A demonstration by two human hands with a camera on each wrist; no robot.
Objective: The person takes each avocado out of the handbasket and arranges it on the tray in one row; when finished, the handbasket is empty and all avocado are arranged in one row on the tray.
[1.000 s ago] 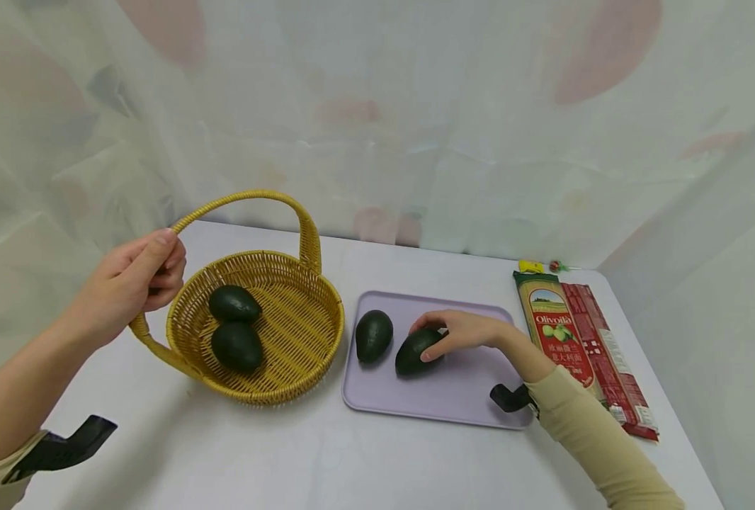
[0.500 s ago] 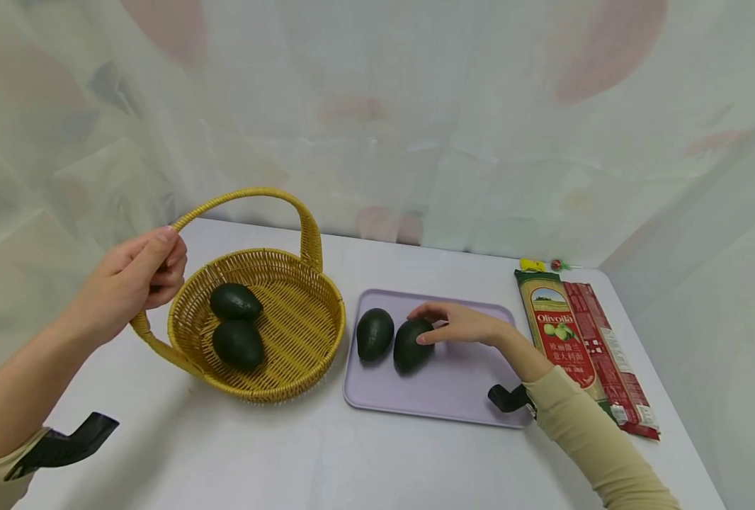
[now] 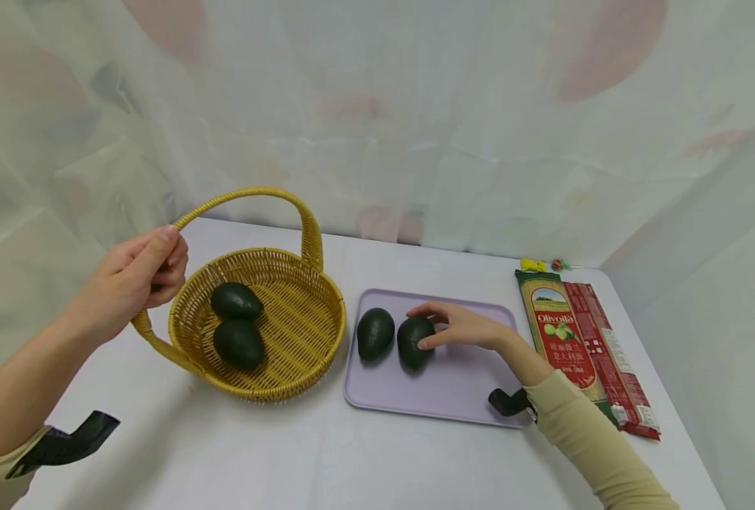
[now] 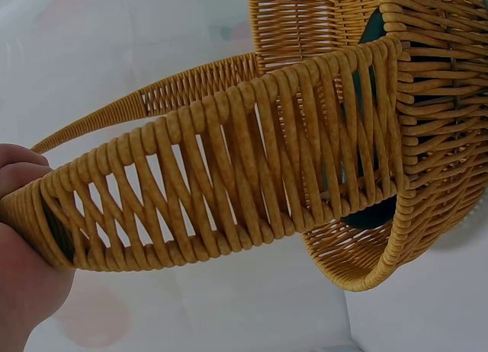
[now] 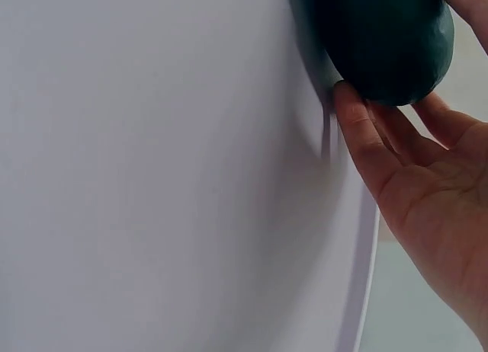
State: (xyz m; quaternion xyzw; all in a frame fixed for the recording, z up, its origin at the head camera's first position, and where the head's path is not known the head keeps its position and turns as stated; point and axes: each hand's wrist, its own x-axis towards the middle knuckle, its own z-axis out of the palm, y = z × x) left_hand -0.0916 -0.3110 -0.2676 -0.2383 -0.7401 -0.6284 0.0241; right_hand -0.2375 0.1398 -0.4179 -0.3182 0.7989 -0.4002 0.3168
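Note:
My left hand (image 3: pixel 142 273) grips the arched handle (image 3: pixel 263 193) of a round yellow-brown wicker basket (image 3: pixel 301 333) on the left side of the table. Two dark green avocados lie inside it, an upper avocado (image 3: pixel 236 302) and a lower avocado (image 3: pixel 239 345). In the left wrist view the woven handle (image 4: pixel 213 169) fills the middle, with part of my hand at the left edge. My right hand (image 3: pixel 463 327) holds an avocado (image 3: pixel 414 343) on a lilac tray (image 3: pixel 460 389), thumb on its near side and fingers at its far side. Left of it lies another avocado (image 3: pixel 375 334).
To the right of the tray lies a pack of spaghetti (image 3: pixel 559 329) with a red label, beside a dark red packet (image 3: pixel 610 361). A small yellow packet (image 3: pixel 532 265) and a lollipop (image 3: pixel 557 265) sit behind them. A pale patterned curtain (image 3: pixel 377 127) hangs along the back.
The avocado at my right hand has turned from slanted to more upright and stands nearer the other one on the tray. My left hand and the basket have stayed put.

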